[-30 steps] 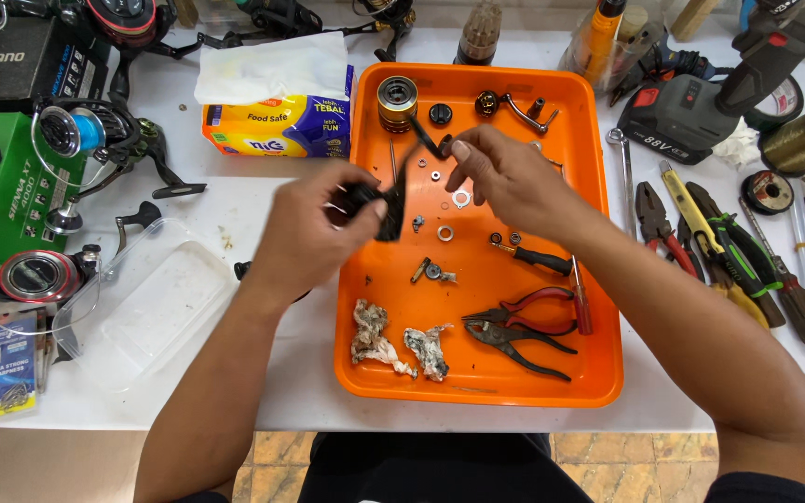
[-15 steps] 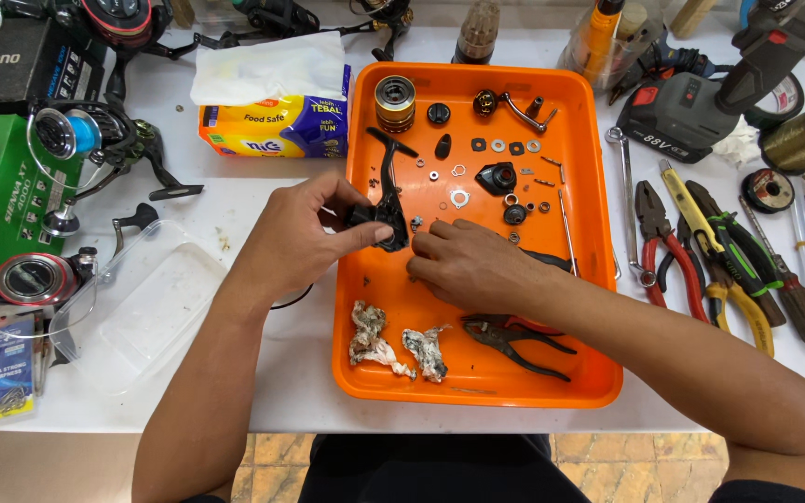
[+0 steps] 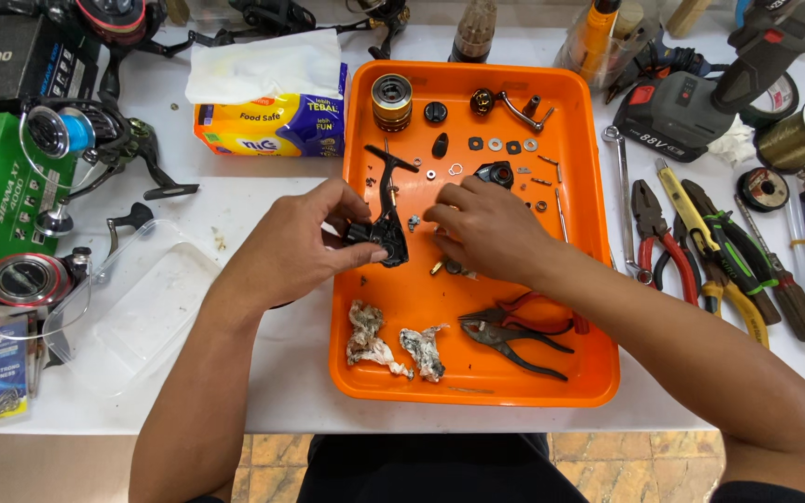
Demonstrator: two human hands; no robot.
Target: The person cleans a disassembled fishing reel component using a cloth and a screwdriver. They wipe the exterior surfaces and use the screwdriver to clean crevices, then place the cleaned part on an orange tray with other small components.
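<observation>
- Reel body (image 3: 386, 233), the black stripped-down fishing one, sat over the left-middle of the orange tray (image 3: 598, 373), pinched at its lower end by the left hand (image 3: 305, 251), thumb and fingertips closed on it, with its thin arm sticking up toward the far side.
- Right hand (image 3: 486, 228) was just beside it, palm down, fingers curled low over the tray floor near some tiny loose parts. Couldn't tell whether it had actually pinched anything.
- Little washers and screws (image 3: 496, 144) were scattered across the far half of the tray, plus a gold spool (image 3: 391, 101) in the far left corner and a crank handle (image 3: 510, 107) near the far edge.
- Closer to me in the tray: two grubby wads of tissue (image 3: 393, 343) and red-handled pliers (image 3: 514, 326) lying flat.
- Left of the tray on the white worktop (image 3: 263, 200) was a tissue pack (image 3: 272, 107), a clear plastic lid (image 3: 137, 307), and a couple more reels (image 3: 76, 140).
- Right of the tray: a wrench (image 3: 622, 200), pliers and screwdrivers (image 3: 701, 233) in a row, and a cordless drill (image 3: 701, 98) further back.
</observation>
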